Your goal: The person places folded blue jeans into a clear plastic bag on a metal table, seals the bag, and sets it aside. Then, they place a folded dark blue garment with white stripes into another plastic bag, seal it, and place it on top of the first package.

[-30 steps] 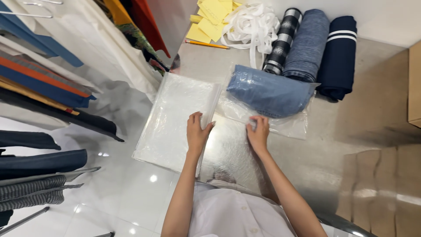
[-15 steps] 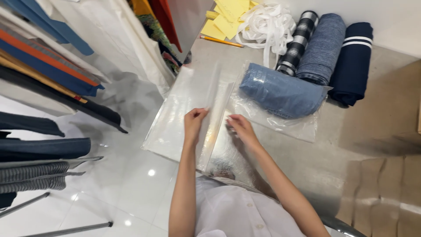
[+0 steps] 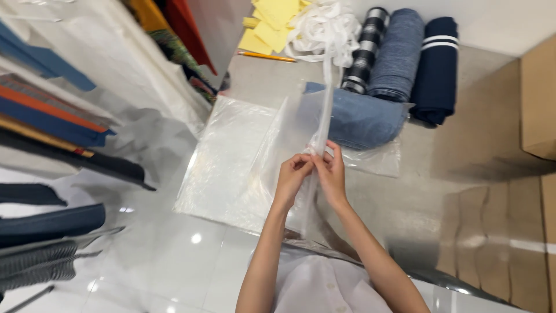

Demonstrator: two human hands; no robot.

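Clear plastic bag (image 3: pixel 289 145) stands lifted above the tabletop (image 3: pixel 463 174), its edge pinched by the left hand (image 3: pixel 291 179) and right hand (image 3: pixel 331 174); slippery film could slide free or tear.

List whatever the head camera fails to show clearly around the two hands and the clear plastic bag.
- Fingertips of the left hand and right hand: pressed together on the clear plastic bag, so the exact grip is hidden.
- Bag's mouth: too transparent to tell open from closed.
- Rolled blue denim: near end veiled by the raised bag.
- Cardboard box: cut off by the right edge.
- Hanging clothes: cut off by the left edge.
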